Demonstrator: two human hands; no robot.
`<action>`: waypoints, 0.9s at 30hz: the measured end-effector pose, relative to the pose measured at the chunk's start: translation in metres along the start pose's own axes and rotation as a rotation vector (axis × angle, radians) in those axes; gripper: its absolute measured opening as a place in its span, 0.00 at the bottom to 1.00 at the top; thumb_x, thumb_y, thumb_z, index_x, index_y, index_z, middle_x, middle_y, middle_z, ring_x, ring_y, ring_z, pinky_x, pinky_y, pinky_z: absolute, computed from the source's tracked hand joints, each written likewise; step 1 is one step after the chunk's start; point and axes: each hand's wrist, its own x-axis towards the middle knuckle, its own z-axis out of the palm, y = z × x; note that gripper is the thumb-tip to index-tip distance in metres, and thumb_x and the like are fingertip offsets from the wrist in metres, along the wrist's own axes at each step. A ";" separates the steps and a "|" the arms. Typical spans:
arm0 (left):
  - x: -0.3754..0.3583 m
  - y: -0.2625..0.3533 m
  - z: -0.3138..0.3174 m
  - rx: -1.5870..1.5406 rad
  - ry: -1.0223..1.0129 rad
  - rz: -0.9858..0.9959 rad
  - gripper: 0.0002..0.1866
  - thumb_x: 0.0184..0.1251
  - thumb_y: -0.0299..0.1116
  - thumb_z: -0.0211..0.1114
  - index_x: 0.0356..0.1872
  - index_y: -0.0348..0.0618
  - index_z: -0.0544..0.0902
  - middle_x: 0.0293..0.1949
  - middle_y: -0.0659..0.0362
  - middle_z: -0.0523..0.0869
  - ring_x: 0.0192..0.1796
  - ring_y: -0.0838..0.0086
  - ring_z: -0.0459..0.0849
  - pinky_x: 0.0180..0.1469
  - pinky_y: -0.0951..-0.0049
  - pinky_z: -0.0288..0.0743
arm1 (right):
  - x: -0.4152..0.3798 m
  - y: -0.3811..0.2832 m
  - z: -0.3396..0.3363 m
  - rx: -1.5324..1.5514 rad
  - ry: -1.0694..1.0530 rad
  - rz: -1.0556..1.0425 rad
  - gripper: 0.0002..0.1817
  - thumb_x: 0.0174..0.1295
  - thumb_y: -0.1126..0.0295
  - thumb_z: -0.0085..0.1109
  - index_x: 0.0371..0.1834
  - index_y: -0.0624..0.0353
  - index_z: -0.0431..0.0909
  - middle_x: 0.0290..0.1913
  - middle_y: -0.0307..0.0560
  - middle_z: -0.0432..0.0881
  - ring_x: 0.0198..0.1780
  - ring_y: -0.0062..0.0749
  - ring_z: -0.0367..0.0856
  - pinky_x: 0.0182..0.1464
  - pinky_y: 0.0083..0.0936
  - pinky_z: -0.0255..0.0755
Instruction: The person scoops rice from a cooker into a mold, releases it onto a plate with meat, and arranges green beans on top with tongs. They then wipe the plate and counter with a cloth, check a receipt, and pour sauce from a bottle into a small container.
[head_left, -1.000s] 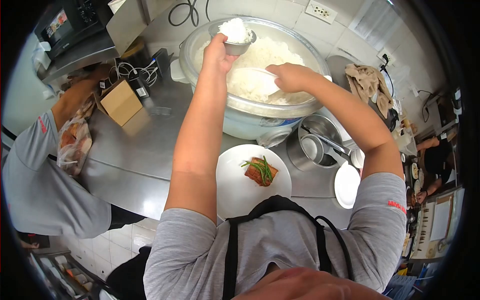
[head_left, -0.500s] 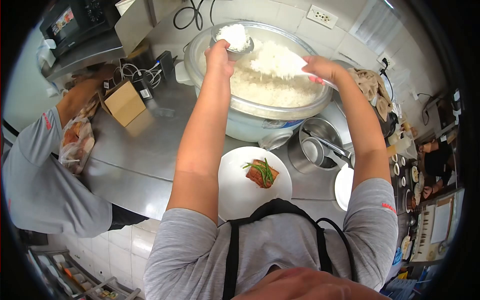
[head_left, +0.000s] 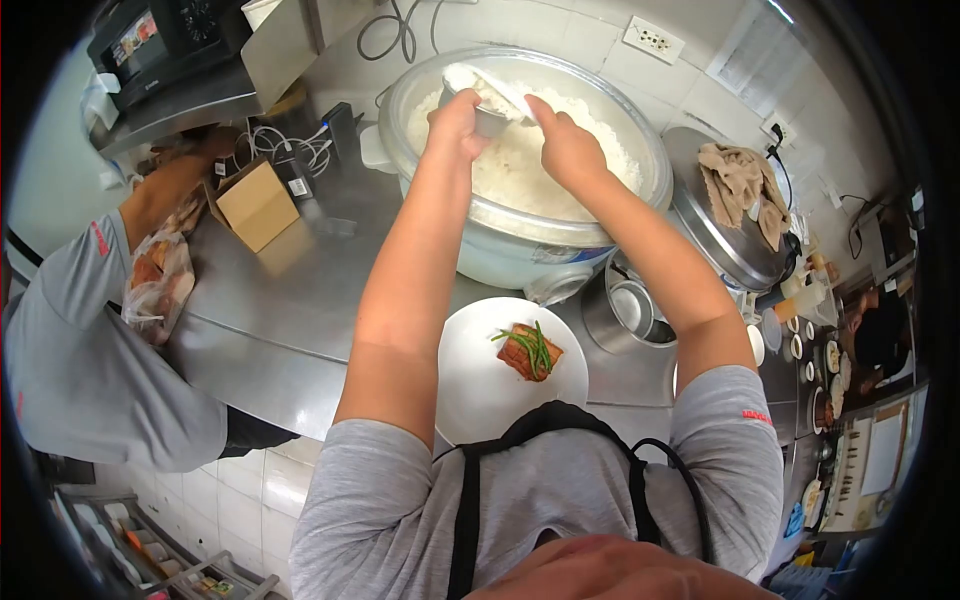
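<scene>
My left hand [head_left: 458, 125] grips a small metal cup [head_left: 489, 122] filled with rice, held over the big rice cooker [head_left: 655, 175]. My right hand [head_left: 570, 145] is closed around the handle of a white rice paddle [head_left: 508, 93], whose blade lies across the top of the cup. Below the hands, loose cooked rice [head_left: 530, 180] fills the cooker. Nearer my body sits a white plate [head_left: 470, 385] bearing a browned piece of meat or fish [head_left: 520, 362] topped with green beans [head_left: 540, 348].
Right of the plate stands a metal pot [head_left: 605, 315] with utensils inside. A beige cloth [head_left: 740, 185] lies on a round metal lid [head_left: 705, 225]. On the left are an open cardboard box [head_left: 258, 205], a plastic bag of food [head_left: 160, 285] and a co-worker in a grey shirt [head_left: 110, 370].
My right hand has swung left, bringing the paddle from above the cooker's rice onto the cup. The mound on the cup looks flatter. My left hand has shifted slightly right and down.
</scene>
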 end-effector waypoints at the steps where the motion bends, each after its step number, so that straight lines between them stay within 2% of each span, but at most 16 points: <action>1: -0.003 0.001 0.002 0.021 0.014 -0.005 0.18 0.56 0.27 0.45 0.50 0.34 0.63 0.51 0.48 0.68 0.54 0.58 0.67 0.52 0.50 0.64 | -0.005 0.000 0.000 -0.035 0.006 -0.030 0.32 0.50 0.80 0.38 0.60 0.37 0.55 0.38 0.53 0.74 0.40 0.45 0.75 0.40 0.35 0.69; 5: -0.011 0.000 0.006 0.056 -0.063 -0.018 0.18 0.56 0.27 0.46 0.49 0.35 0.64 0.50 0.48 0.68 0.53 0.58 0.68 0.50 0.49 0.65 | 0.004 0.021 -0.025 -0.135 0.065 -0.121 0.32 0.50 0.81 0.38 0.58 0.35 0.59 0.36 0.51 0.73 0.37 0.43 0.75 0.36 0.34 0.69; 7: -0.005 -0.001 0.005 0.111 -0.129 -0.018 0.18 0.56 0.28 0.46 0.49 0.35 0.64 0.50 0.48 0.68 0.53 0.57 0.69 0.50 0.48 0.65 | 0.014 0.023 -0.046 -0.161 0.126 -0.135 0.29 0.52 0.77 0.38 0.56 0.31 0.60 0.40 0.52 0.72 0.40 0.43 0.75 0.38 0.34 0.70; 8: -0.005 -0.001 0.006 0.129 -0.138 -0.018 0.17 0.56 0.29 0.46 0.48 0.35 0.65 0.49 0.48 0.70 0.51 0.58 0.70 0.47 0.52 0.67 | 0.016 0.025 -0.052 -0.171 0.154 -0.136 0.27 0.54 0.75 0.38 0.56 0.29 0.61 0.42 0.52 0.71 0.41 0.42 0.75 0.40 0.34 0.70; 9: -0.006 -0.001 0.005 0.148 -0.144 -0.021 0.17 0.56 0.30 0.47 0.47 0.35 0.66 0.48 0.48 0.71 0.49 0.58 0.72 0.45 0.55 0.69 | 0.015 0.026 -0.053 -0.271 0.199 -0.222 0.26 0.54 0.75 0.40 0.54 0.30 0.63 0.41 0.50 0.72 0.42 0.42 0.75 0.38 0.34 0.70; 10: -0.008 -0.001 0.003 0.168 -0.147 -0.025 0.16 0.56 0.32 0.47 0.46 0.35 0.68 0.47 0.48 0.72 0.47 0.59 0.74 0.42 0.59 0.71 | 0.013 0.025 -0.051 -0.296 0.161 -0.252 0.26 0.54 0.75 0.40 0.54 0.29 0.63 0.42 0.49 0.71 0.42 0.42 0.75 0.38 0.34 0.70; 12: -0.007 -0.001 -0.002 0.118 -0.095 -0.028 0.17 0.56 0.32 0.47 0.46 0.34 0.68 0.47 0.47 0.72 0.47 0.58 0.74 0.43 0.57 0.71 | 0.006 0.027 -0.048 -0.356 0.077 -0.298 0.26 0.54 0.75 0.40 0.53 0.29 0.63 0.43 0.49 0.71 0.42 0.42 0.74 0.38 0.34 0.70; 13: -0.003 -0.003 0.000 0.096 -0.087 -0.040 0.17 0.56 0.32 0.47 0.46 0.34 0.68 0.47 0.47 0.72 0.47 0.58 0.74 0.44 0.56 0.71 | 0.005 0.034 -0.046 -0.334 0.106 -0.305 0.26 0.53 0.75 0.40 0.55 0.33 0.62 0.42 0.50 0.74 0.40 0.42 0.75 0.38 0.34 0.70; 16: 0.010 -0.002 -0.005 -0.125 -0.130 0.031 0.18 0.54 0.30 0.48 0.45 0.32 0.68 0.46 0.47 0.72 0.46 0.57 0.75 0.42 0.53 0.72 | 0.010 0.042 -0.040 -0.019 0.077 0.070 0.26 0.53 0.76 0.38 0.56 0.40 0.61 0.39 0.52 0.76 0.39 0.42 0.77 0.39 0.35 0.70; 17: 0.009 -0.005 0.000 -0.144 -0.080 0.085 0.18 0.53 0.29 0.49 0.45 0.31 0.68 0.45 0.47 0.72 0.45 0.57 0.75 0.41 0.53 0.72 | 0.013 0.041 -0.032 -0.031 -0.026 0.153 0.26 0.53 0.76 0.36 0.57 0.44 0.60 0.36 0.53 0.78 0.38 0.41 0.77 0.39 0.36 0.70; 18: 0.008 -0.002 0.000 -0.159 -0.018 0.150 0.18 0.52 0.29 0.50 0.45 0.30 0.68 0.45 0.48 0.73 0.44 0.57 0.75 0.41 0.53 0.72 | 0.013 0.039 -0.024 -0.032 -0.088 0.132 0.26 0.53 0.76 0.36 0.58 0.43 0.59 0.37 0.52 0.78 0.39 0.41 0.77 0.40 0.36 0.70; 22: 0.004 0.002 -0.005 -0.204 0.119 0.360 0.20 0.49 0.26 0.52 0.46 0.28 0.67 0.43 0.48 0.73 0.44 0.58 0.76 0.42 0.55 0.73 | 0.009 0.000 -0.001 -0.083 -0.333 -0.061 0.27 0.53 0.73 0.38 0.60 0.41 0.58 0.41 0.49 0.77 0.42 0.39 0.76 0.42 0.34 0.70; 27: 0.008 0.001 -0.006 -0.208 0.092 0.360 0.22 0.48 0.25 0.53 0.48 0.27 0.64 0.45 0.45 0.71 0.45 0.57 0.75 0.44 0.54 0.71 | -0.001 -0.006 -0.008 -0.075 -0.460 -0.258 0.26 0.53 0.68 0.42 0.59 0.41 0.61 0.44 0.50 0.75 0.45 0.39 0.75 0.44 0.33 0.69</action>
